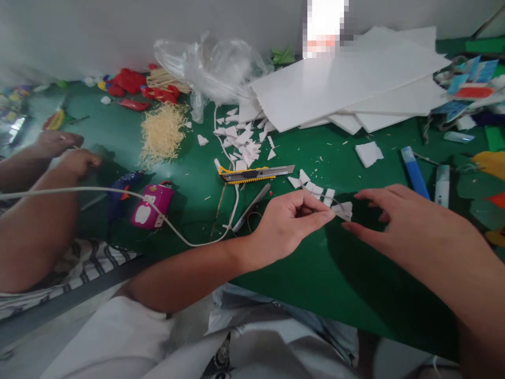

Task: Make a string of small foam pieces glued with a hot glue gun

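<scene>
Now the left hand [290,223] pinches a white foam strip [342,209] lying left-to-right; right hand [389,218] spread open, touching its end.

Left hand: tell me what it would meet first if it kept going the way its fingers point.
The left hand points right, so it would probably first meet the small white foam piece at its fingertips, then the right hand.

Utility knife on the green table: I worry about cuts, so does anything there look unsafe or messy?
Yes. The utility knife lies with its blade extended, unguarded, just beyond the left hand. White foam scraps are scattered around it, and a white cable trails across the table.
</scene>
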`<state>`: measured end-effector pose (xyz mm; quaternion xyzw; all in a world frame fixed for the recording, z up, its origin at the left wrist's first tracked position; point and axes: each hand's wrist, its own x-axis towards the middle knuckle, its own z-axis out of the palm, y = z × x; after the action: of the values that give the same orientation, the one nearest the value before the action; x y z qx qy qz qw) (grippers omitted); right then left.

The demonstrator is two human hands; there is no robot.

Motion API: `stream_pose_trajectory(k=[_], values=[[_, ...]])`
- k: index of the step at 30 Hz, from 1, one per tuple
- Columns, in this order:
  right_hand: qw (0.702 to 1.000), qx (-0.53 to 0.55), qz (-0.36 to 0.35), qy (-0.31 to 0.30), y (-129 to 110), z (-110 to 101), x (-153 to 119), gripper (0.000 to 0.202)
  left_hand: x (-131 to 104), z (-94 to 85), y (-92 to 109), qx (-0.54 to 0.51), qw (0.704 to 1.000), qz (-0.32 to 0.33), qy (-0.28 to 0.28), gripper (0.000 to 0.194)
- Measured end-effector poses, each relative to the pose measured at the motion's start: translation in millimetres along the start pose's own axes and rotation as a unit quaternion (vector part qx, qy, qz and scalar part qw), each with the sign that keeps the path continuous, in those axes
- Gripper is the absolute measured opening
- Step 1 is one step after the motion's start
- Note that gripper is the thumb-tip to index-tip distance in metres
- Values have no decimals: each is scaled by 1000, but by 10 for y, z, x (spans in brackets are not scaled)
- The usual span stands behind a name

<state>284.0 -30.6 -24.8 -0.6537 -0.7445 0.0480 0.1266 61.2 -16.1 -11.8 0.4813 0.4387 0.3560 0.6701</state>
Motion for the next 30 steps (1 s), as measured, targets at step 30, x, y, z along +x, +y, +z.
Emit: stream_pose_trajectory(k=[30], values=[[987,101,-122,32,-256,-38,55,29,36,10,-132,118,991,45,-34,13]])
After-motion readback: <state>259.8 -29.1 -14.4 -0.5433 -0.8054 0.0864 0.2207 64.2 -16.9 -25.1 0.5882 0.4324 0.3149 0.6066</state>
